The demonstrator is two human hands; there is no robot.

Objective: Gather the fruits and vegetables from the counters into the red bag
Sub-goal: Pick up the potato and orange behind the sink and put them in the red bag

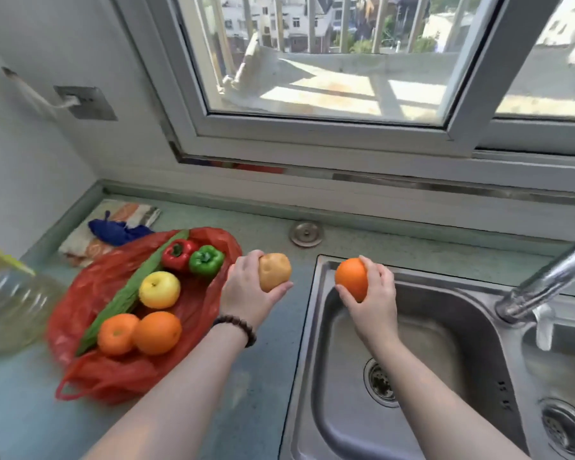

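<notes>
The red bag (pixel 113 373) lies spread out on the counter at the left. On it rest a red pepper (pixel 178 254), a green pepper (pixel 206 261), a yellow apple (pixel 160 289), a long green vegetable (pixel 127 293) and two oranges (pixel 117 334) (pixel 157 333). My left hand (pixel 246 293) grips a brown potato (pixel 274 271) just right of the bag's edge. Above the left part of the sink, my right hand (pixel 375 297) holds an orange (pixel 352 278).
A steel sink (pixel 412 410) fills the right side, with a faucet (pixel 541 283) reaching over it from the right. A clear plastic bottle (pixel 10 293) stands at the far left. Folded cloths (pixel 113 227) lie behind the bag. A window sits above the counter (pixel 246 393).
</notes>
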